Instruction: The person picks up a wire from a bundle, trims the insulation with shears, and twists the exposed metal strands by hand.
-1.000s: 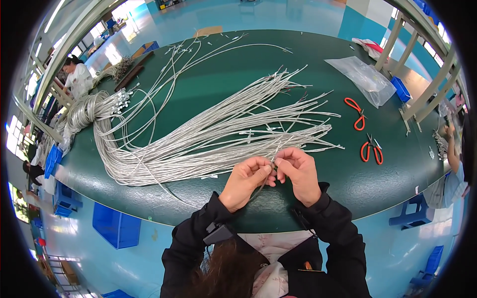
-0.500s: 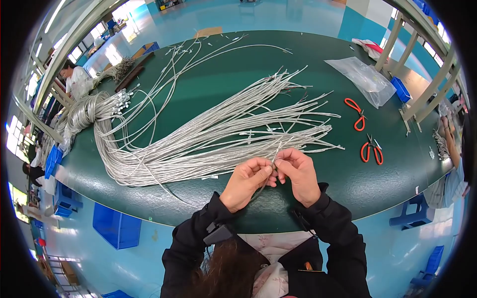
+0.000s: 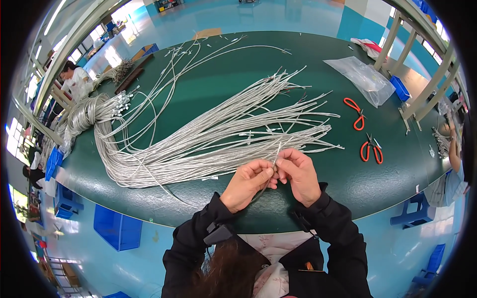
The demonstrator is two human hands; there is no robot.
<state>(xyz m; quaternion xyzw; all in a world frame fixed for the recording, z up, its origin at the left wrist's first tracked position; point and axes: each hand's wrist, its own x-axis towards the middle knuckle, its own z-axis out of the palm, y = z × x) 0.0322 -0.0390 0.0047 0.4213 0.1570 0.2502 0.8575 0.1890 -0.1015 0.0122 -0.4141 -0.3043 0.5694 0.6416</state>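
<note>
My left hand [image 3: 250, 182] and my right hand [image 3: 298, 173] meet over the near part of the green table, fingers pinched together. Between them is the end of a thin grey cable [image 3: 258, 196], whose tip pokes up past my fingertips. The cable's length curves away below my left hand toward the table's near edge. Just beyond my hands lies a large bundle of silvery-grey cables [image 3: 198, 131], its loose ends fanned out to the right and its other end coiled at the left. My fingers cover part of the cable end.
Two red-handled cutters [image 3: 355, 115] lie at the right, near a clear plastic bag [image 3: 358, 79] and a small blue bin [image 3: 399, 88]. Metal posts [image 3: 431, 89] rise at the right edge. A blue crate [image 3: 117, 227] stands on the floor. Another person [image 3: 75, 79] sits far left.
Both hands stay in nearly the same place on the cable end. The tip shows slightly more above my fingers.
</note>
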